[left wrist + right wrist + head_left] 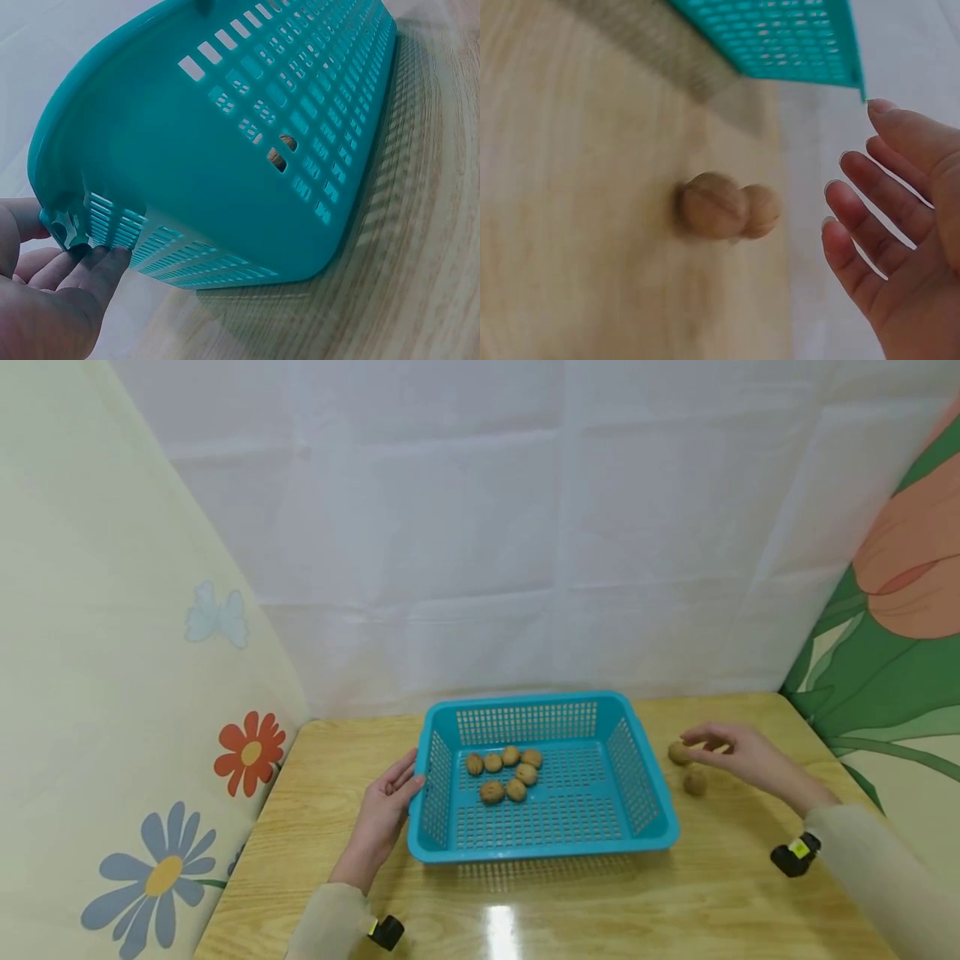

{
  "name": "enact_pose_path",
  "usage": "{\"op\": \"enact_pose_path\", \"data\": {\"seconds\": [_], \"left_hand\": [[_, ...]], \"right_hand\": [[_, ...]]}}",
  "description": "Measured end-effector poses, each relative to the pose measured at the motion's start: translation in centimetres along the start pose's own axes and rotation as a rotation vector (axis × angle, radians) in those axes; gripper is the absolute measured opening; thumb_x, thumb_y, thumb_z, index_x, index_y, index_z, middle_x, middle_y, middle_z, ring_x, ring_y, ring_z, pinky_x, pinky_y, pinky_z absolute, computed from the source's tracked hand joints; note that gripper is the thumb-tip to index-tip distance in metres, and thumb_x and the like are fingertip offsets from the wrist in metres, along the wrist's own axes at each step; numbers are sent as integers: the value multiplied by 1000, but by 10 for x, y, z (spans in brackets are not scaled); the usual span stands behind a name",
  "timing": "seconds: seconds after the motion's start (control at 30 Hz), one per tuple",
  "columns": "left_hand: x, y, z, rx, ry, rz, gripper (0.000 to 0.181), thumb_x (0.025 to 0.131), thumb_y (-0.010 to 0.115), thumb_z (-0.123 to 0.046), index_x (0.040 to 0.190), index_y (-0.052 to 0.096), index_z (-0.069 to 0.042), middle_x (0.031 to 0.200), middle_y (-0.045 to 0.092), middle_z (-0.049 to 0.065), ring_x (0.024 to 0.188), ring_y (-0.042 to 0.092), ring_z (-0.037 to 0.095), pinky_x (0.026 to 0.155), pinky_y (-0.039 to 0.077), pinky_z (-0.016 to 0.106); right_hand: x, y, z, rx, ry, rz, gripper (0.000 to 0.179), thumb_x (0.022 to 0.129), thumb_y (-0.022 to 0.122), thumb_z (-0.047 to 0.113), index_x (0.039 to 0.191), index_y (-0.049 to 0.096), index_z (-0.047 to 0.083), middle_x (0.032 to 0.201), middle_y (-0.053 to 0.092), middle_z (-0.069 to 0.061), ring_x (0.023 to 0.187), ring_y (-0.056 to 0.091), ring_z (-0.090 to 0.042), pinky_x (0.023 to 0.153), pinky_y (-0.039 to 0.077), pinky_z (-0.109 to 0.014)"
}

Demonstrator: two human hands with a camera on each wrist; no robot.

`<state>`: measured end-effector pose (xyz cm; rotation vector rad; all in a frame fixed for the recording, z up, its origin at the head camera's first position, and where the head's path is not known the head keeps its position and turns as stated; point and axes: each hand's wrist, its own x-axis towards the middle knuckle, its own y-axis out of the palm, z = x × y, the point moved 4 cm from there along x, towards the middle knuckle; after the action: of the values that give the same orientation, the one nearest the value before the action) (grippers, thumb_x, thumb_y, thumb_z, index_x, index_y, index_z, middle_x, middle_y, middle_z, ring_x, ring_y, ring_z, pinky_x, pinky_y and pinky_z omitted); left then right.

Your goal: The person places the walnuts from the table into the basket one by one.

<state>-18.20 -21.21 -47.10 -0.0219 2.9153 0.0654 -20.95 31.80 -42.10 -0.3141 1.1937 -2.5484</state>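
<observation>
A turquoise plastic basket (555, 852) stands on the table with several walnuts (492, 792) inside, gathered toward its left half. My left hand (382, 810) pinches the basket's left rim; in the left wrist view the thumb is on top and the fingers (101, 274) lie below the edge. To the right of the basket, two walnuts lie close together on the table, a farther one (678, 753) and a nearer one (694, 782). My right hand (738, 760) hovers by them, fingers loosely extended and holding nothing. In the right wrist view a gap separates it from the walnuts (715, 206).
The wooden table (315, 793) carries the basket and loose walnuts. A white cloth (465, 527) hangs behind the table's far edge. Flower-patterned sheets flank it on the left (97, 693) and right (922, 693).
</observation>
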Motion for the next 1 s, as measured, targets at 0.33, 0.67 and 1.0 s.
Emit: {"op": "enact_pose_path", "data": {"seconds": [0.33,0.67,1.0], "left_hand": [[1,1,-1,7,8,1,57,108,59,-14,161,39,-9,161,45,15,143,49,29,99,55,25],[1,0,0,-8,11,-6,58,107,60,-11,160,40,-8,160,46,16,134,57,19,96,56,25],[1,0,1,-5,2,-10,57,107,59,-11,161,40,-9,160,47,15,134,57,17,98,56,26]], "right_hand": [[-26,22,-38,44,115,-6,37,102,69,19,133,67,-1,127,69,-23,96,66,-16,70,57,-28],[-29,36,-55,13,182,-7,39,99,73,24,128,69,-2,119,71,-23,95,67,-26,67,56,-30],[-28,42,-58,5,188,-7,38,100,72,20,128,67,-5,118,70,-24,95,67,-28,69,56,-32]]}}
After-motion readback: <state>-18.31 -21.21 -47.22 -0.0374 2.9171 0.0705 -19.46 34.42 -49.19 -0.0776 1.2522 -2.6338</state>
